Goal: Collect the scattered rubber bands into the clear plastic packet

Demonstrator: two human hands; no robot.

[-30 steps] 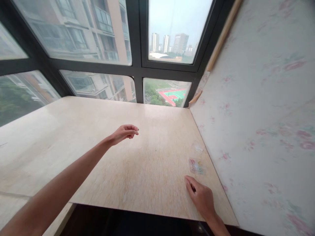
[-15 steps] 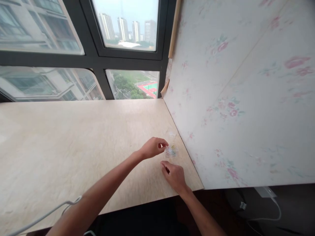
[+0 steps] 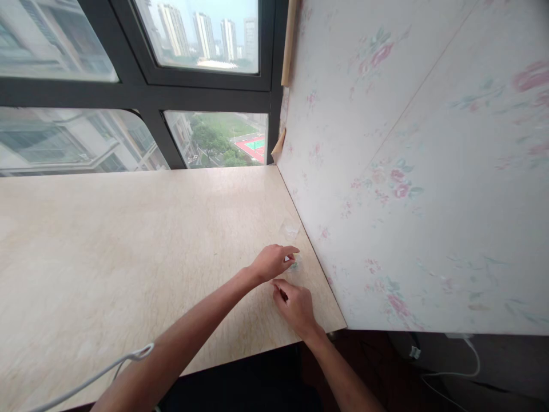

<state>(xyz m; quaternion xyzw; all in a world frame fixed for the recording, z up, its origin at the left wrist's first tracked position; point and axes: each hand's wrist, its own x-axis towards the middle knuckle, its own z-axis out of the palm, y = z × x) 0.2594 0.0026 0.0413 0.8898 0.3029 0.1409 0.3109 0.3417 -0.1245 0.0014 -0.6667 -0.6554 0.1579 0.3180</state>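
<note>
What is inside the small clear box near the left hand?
In the clear box, something green shows. The left hand covers part of the box, so other contents there cannot be seen.

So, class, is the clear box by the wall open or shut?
The box looks open: its lid lies beyond it, not on top, though the left hand partly hides the box.
</note>
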